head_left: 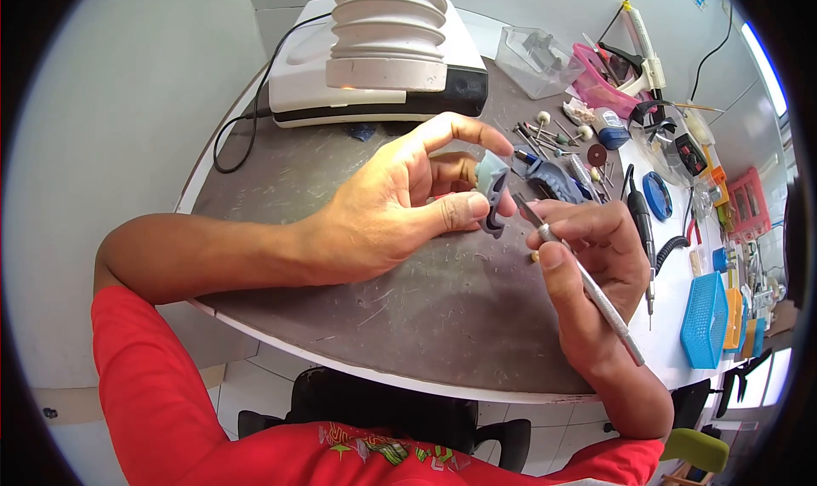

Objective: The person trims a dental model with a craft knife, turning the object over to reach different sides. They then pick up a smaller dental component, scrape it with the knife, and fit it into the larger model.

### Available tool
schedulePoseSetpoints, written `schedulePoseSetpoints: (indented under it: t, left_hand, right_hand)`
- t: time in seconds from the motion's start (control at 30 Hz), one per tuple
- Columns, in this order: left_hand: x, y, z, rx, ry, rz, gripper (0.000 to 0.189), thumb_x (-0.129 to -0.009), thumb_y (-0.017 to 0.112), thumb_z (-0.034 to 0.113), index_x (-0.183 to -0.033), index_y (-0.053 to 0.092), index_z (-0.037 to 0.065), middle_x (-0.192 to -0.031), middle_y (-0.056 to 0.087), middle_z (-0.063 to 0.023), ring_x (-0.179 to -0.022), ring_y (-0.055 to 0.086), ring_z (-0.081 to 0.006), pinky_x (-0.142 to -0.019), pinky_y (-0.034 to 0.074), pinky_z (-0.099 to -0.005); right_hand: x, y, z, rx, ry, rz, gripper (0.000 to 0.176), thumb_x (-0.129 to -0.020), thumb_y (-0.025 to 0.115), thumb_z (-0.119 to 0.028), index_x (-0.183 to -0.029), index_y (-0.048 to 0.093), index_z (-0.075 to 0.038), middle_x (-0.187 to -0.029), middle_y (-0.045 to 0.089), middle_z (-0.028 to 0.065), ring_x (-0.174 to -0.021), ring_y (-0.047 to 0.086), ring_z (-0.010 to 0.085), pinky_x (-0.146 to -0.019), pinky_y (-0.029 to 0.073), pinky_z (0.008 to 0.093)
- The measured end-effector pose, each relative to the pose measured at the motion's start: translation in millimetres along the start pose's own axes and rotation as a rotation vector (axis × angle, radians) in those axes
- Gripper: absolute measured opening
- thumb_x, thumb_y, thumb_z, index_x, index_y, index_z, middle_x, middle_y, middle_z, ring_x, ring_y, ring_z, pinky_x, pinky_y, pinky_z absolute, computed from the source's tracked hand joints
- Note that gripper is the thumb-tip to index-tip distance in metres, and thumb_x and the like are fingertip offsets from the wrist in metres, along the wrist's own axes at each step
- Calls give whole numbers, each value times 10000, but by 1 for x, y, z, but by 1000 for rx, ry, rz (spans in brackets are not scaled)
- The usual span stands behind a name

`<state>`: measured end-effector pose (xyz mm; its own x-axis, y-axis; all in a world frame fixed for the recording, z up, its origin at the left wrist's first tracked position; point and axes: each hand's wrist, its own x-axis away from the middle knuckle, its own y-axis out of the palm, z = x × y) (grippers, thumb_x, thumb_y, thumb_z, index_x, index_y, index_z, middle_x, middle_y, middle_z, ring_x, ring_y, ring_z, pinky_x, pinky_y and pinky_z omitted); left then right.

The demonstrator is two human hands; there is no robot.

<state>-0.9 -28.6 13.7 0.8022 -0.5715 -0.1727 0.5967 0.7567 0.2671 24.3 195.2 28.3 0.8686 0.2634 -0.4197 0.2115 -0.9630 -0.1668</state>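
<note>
My left hand (387,201) pinches a small grey dental model piece (497,198) with a pale green translucent part on its upper end, raised over the dark work mat (408,316). In my right hand (604,252) is a craft knife (606,305) with a knurled metal handle, gripped like a pen. Its blade points up and left, its tip close to the model piece's right side. Behind the hands, a larger grey-blue dental model (553,180) lies among tools.
A white ribbed hose (388,35) hangs over a white machine (298,82) at the back. Several rotary burs (545,137) lie at the back right. A black handpiece (640,218), a blue basket (705,320), a pink basket (596,82) and a clear container (536,60) stand around the right side.
</note>
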Motion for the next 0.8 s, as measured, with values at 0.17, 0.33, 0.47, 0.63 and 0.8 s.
schedulePoseSetpoints:
  t: [0.17,0.33,0.47,0.63,0.8]
  left_hand:
    - [-2,-2,-6,-28,41,-13,348,-967,615,93,-1264,434,75,-1159,560,-72,-1139,564,-161,-1011,470,-323]
    - [-2,0,-10,-73,134,-28,293,-955,621,69,-1195,453,70,-1145,525,-59,-1145,541,-161,-1004,451,-325]
    - [-2,-1,-8,-116,128,-31,301,-939,631,38,-1182,458,75,-1128,513,-50,-1129,515,-149,-1000,417,-317]
    - [-1,0,-8,-207,180,-29,296,-923,640,13,-1160,473,71,-1127,525,-54,-1139,516,-151,-1009,419,-324]
    - [-1,0,-9,-204,232,-41,281,-909,634,-28,-1143,501,53,-1138,549,-70,-1168,552,-177,-1026,447,-353]
  right_hand:
    - [-4,-8,14,163,-247,-109,139,-808,679,25,-919,597,8,-871,679,100,-995,688,287,-961,478,421]
    - [-6,-6,10,117,-237,-87,139,-801,690,8,-907,603,-13,-834,700,85,-1022,693,323,-1024,421,488]
    - [-6,-7,10,192,-278,-142,129,-797,681,6,-888,598,-32,-807,715,68,-1020,701,329,-1042,407,502]
    - [-4,-6,9,203,-259,-135,120,-791,675,4,-871,595,-37,-809,726,71,-1013,707,313,-1043,413,510]
    - [-1,-3,8,163,-202,-125,84,-800,672,-13,-847,606,-32,-830,735,91,-991,712,279,-1037,428,504]
